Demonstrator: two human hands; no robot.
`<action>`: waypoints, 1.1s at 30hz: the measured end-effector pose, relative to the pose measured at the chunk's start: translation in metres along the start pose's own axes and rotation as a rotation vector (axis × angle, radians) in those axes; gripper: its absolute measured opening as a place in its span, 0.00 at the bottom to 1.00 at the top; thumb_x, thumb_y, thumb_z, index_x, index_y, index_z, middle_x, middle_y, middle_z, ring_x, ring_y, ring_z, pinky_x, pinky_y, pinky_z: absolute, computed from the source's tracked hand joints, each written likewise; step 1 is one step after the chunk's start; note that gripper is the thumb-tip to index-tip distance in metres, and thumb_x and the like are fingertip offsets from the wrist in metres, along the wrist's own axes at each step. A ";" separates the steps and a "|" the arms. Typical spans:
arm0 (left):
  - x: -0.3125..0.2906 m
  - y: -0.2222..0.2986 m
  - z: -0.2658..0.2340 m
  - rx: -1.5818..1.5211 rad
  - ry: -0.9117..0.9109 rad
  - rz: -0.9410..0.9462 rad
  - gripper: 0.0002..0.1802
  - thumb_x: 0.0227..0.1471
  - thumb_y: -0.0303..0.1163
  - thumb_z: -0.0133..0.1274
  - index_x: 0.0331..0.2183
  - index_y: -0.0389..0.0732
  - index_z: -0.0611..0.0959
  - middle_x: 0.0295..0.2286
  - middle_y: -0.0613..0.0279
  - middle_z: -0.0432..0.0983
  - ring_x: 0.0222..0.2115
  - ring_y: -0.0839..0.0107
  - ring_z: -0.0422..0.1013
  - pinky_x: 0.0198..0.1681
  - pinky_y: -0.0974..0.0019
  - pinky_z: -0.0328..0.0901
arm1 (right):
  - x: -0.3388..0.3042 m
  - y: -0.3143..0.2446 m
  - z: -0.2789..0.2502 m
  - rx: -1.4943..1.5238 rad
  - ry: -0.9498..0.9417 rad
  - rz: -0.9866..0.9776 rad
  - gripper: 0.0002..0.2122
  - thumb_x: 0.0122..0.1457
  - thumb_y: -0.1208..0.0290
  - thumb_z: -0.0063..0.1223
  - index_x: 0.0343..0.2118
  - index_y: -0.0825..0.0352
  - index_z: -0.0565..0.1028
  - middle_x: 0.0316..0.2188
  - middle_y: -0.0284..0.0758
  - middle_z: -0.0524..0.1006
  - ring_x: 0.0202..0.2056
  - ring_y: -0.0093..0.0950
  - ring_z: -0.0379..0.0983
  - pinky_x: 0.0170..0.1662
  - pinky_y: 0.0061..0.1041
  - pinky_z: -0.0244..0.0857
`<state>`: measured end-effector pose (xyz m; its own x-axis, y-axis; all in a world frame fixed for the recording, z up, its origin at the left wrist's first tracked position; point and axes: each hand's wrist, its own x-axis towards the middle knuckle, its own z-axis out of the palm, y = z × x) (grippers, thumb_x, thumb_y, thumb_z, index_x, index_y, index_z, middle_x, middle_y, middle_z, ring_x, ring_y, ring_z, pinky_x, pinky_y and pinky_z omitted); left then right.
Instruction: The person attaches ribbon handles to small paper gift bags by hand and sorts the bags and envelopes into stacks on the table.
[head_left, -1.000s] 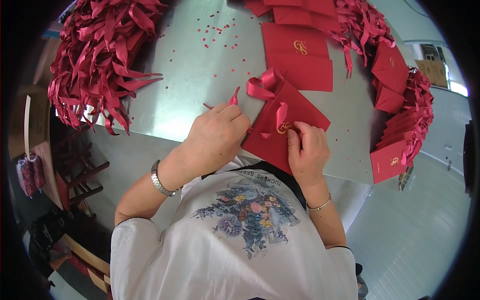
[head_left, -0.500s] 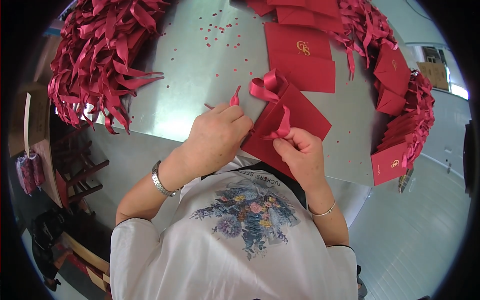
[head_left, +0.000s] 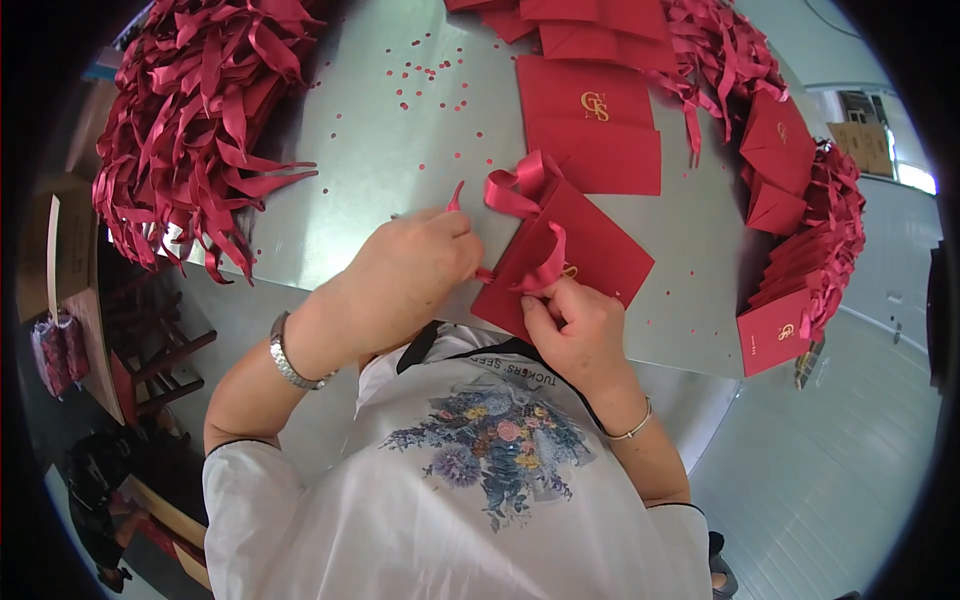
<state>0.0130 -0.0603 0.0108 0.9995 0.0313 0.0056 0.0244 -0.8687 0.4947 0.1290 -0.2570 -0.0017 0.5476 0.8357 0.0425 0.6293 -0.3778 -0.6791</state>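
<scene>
Both hands are working a red envelope (head_left: pixel 575 255) at six o'clock on the table (head_left: pixel 400 150): right hand (head_left: pixel 575 320) now pinching the ribbon (head_left: pixel 545 265), newly raised into a loop; left hand (head_left: pixel 420 265) seemingly gripping its tail.

You are pinching a ribbon (head_left: pixel 540 270) with your right hand (head_left: pixel 575 325) against a red envelope (head_left: pixel 575 255) on the table (head_left: pixel 400 170), while your left hand (head_left: pixel 415 270) is gripping its other end. A ribbon heap (head_left: pixel 195 110) is lying far left.
</scene>
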 end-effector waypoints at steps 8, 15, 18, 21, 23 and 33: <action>-0.005 -0.002 -0.004 -0.257 0.096 -0.071 0.10 0.46 0.21 0.58 0.34 0.37 0.80 0.31 0.58 0.72 0.29 0.56 0.70 0.33 0.59 0.68 | 0.000 0.007 0.005 -0.004 0.115 -0.157 0.04 0.49 0.75 0.60 0.24 0.64 0.75 0.17 0.34 0.76 0.19 0.32 0.73 0.21 0.29 0.66; -0.014 0.005 0.004 0.108 0.230 0.086 0.05 0.37 0.27 0.55 0.23 0.43 0.76 0.28 0.63 0.67 0.27 0.69 0.69 0.28 0.66 0.67 | 0.000 0.006 0.003 -0.002 0.104 -0.170 0.03 0.48 0.76 0.60 0.25 0.64 0.76 0.18 0.34 0.76 0.19 0.31 0.74 0.22 0.28 0.66; -0.014 0.000 0.013 0.156 0.262 0.116 0.06 0.35 0.27 0.54 0.22 0.44 0.74 0.26 0.64 0.65 0.27 0.68 0.67 0.27 0.65 0.67 | -0.001 0.006 0.005 -0.002 0.114 -0.177 0.03 0.48 0.76 0.60 0.25 0.64 0.76 0.18 0.34 0.77 0.19 0.31 0.73 0.22 0.28 0.66; -0.016 -0.017 0.010 0.239 0.328 0.071 0.07 0.34 0.26 0.53 0.22 0.43 0.72 0.25 0.64 0.65 0.27 0.68 0.67 0.26 0.65 0.66 | -0.001 0.008 0.005 -0.009 0.128 -0.193 0.03 0.48 0.76 0.60 0.26 0.64 0.76 0.19 0.34 0.77 0.18 0.30 0.73 0.22 0.27 0.66; -0.017 -0.027 0.014 0.241 0.376 0.048 0.07 0.34 0.26 0.53 0.22 0.43 0.72 0.25 0.64 0.65 0.26 0.66 0.67 0.25 0.64 0.65 | -0.001 0.007 0.005 0.001 0.140 -0.201 0.03 0.48 0.77 0.60 0.26 0.64 0.76 0.19 0.33 0.77 0.18 0.30 0.73 0.21 0.26 0.66; -0.017 -0.003 0.006 0.115 0.379 -0.232 0.09 0.40 0.19 0.57 0.28 0.38 0.79 0.29 0.59 0.74 0.30 0.58 0.72 0.30 0.60 0.68 | -0.006 0.012 0.009 0.058 0.216 -0.249 0.09 0.48 0.76 0.60 0.34 0.66 0.78 0.18 0.33 0.75 0.18 0.29 0.72 0.21 0.26 0.66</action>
<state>-0.0041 -0.0609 0.0036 0.8900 0.3913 0.2339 0.2700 -0.8659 0.4210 0.1283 -0.2630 -0.0167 0.4894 0.7933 0.3622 0.7292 -0.1445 -0.6689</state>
